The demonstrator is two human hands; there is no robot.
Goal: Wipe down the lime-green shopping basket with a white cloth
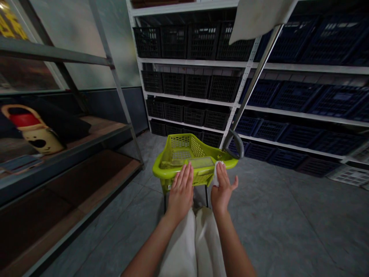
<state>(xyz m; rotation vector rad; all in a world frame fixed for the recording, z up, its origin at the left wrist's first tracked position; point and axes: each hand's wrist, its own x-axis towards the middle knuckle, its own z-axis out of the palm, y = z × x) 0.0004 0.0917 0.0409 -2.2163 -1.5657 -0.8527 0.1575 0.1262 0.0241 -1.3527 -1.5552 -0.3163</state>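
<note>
A lime-green plastic basket [184,152] on dark legs stands on the floor in front of me. My left hand [181,190] lies flat with fingers stretched out on the basket's near rim. My right hand [222,188] is at the rim's right part, fingers extended and thumb apart, with a small white cloth or tissue [216,173] showing by its fingertips. A flat pale green item [198,162] lies inside the basket near my hands. A grey metal pole with a curved end [238,146] leans by the basket's right corner.
White shelving [201,100] filled with several black and dark blue crates covers the back and right walls. On the left stands a grey metal rack [72,154] with wooden boards, a cream and red bag [34,130] on it. Grey tiled floor [288,223] lies around the basket.
</note>
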